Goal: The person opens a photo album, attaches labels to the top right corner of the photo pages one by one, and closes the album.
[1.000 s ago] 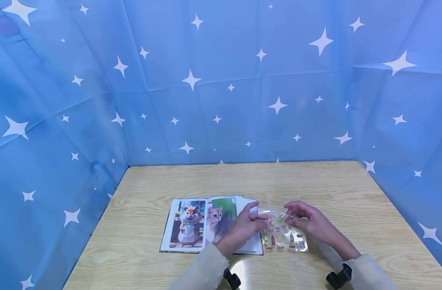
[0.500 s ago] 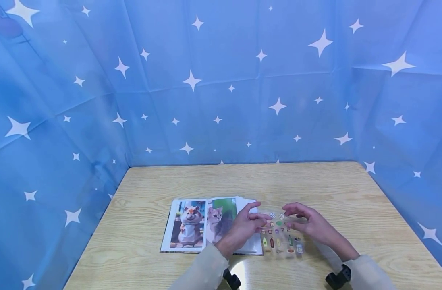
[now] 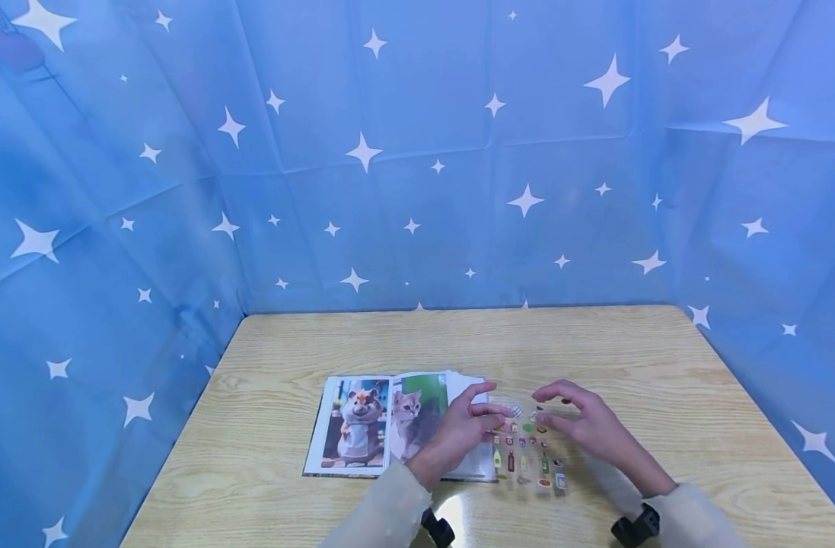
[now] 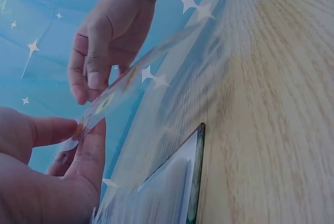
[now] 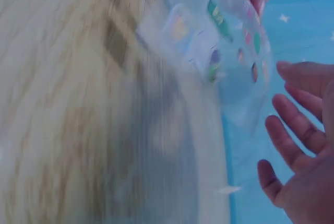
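Between finger and thumb, my left hand (image 3: 458, 430) pinches the edge of a clear sticker sheet (image 3: 510, 460) printed with small bottles and food pictures. The left wrist view shows the sheet (image 4: 120, 91) slanting up off the table from that pinch. My right hand (image 3: 588, 426) is at the sheet's upper right side. In the right wrist view its fingers (image 5: 295, 122) are spread and loosely bent, with the thumb side close to the sheet's edge. Whether a fingertip touches the sheet, I cannot tell.
An open album (image 3: 352, 464) with a hamster picture and a cat picture lies left of the sheet, partly under my left forearm. The wooden table (image 3: 266, 358) meets a blue star-patterned curtain (image 3: 417, 190) behind and at both sides.
The sheet has tilted, its lower edge coming nearer to me and its right side shifting left. My right fingers, earlier at the sheet's upper edge, look looser. The left hand barely moved.
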### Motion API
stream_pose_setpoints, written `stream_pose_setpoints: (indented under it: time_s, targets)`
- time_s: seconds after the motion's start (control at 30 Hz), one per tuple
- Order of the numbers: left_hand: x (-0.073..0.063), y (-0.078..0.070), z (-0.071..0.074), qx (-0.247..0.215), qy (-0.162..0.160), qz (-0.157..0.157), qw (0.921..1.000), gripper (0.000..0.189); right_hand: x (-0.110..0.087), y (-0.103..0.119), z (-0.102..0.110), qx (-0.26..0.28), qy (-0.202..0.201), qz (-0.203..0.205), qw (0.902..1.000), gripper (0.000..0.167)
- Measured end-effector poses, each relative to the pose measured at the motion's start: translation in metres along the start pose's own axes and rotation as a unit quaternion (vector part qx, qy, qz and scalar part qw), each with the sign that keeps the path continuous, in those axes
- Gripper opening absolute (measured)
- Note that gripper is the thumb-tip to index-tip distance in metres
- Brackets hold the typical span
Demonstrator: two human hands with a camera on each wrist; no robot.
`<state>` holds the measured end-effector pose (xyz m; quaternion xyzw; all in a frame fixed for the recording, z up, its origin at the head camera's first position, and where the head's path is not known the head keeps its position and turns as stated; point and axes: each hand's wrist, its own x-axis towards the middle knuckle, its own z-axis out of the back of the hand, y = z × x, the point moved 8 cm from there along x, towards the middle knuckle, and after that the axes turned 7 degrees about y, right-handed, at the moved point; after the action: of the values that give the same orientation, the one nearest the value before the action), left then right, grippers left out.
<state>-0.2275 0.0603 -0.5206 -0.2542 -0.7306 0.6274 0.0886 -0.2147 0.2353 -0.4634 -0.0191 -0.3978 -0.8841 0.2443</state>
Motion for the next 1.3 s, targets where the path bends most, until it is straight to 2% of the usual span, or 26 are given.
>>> stream_pose_setpoints:
  time_s: [0.27, 0.6, 0.9, 1.1, 1.3]
  targets:
    - [-0.001, -0.001, -0.003, -0.001, 0.014, 0.001, 0.9999, 0.057, 0.005, 0.021, -0.005, -0.005, -0.003, 0.045, 0.9990, 0.025]
    - [-0.004, -0.002, -0.006, -0.010, 0.022, 0.006, 0.9997, 0.054, 0.006, 0.026, -0.009, -0.008, -0.018, 0.065, 0.9977, 0.032]
    - [-0.004, -0.001, -0.006, 0.008, 0.023, 0.012, 0.9996, 0.052, 0.005, 0.027, -0.015, -0.007, -0.011, 0.067, 0.9977, 0.034]
    - [-0.004, -0.002, -0.006, 0.011, 0.031, 0.012, 0.9994, 0.050, 0.005, 0.025, -0.017, -0.005, -0.004, 0.049, 0.9988, 0.033]
    - [-0.003, -0.001, -0.005, -0.003, 0.029, 0.014, 0.9995, 0.051, 0.005, 0.027, -0.016, -0.006, -0.020, 0.061, 0.9979, 0.036]
